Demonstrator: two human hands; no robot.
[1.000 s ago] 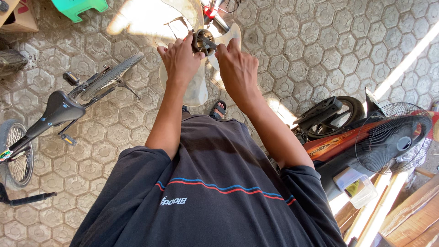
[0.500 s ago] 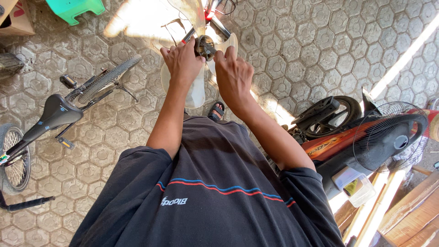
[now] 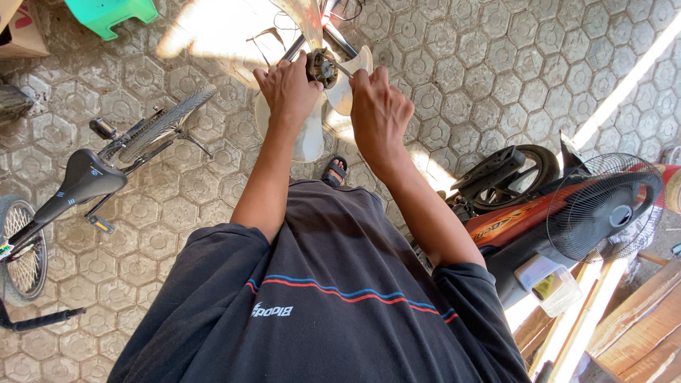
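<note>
Translucent white plastic makes up the fan blade assembly [image 3: 323,106] that the person holds out in front of the chest, above the hexagon-paved floor [image 3: 454,78]. The left hand [image 3: 287,89] is curled around the dark round hub [image 3: 323,67] from the left side, fingers wrapped over its edge and touching it. The right hand [image 3: 379,110] is closed with its fingertips pinching a thin metal tool [image 3: 342,69] whose tip meets the hub; what kind of tool it is cannot be told. One blade hangs down between the two forearms, another reaches up toward the top edge, washed out by sunlight.

A sandalled foot [image 3: 335,170] shows on the paving just below the blades. To the left lies a bicycle [image 3: 92,177] with a black saddle and a spoked wheel. At the top left stands a green plastic stool [image 3: 110,13], beside a cardboard box [image 3: 21,32]. On the right are an orange and black motorbike [image 3: 511,206] and, near it, a standing fan with a black wire grille [image 3: 603,206]. Wooden boards [image 3: 638,333] fill the lower right corner. Nothing stands between the hands and the hub
</note>
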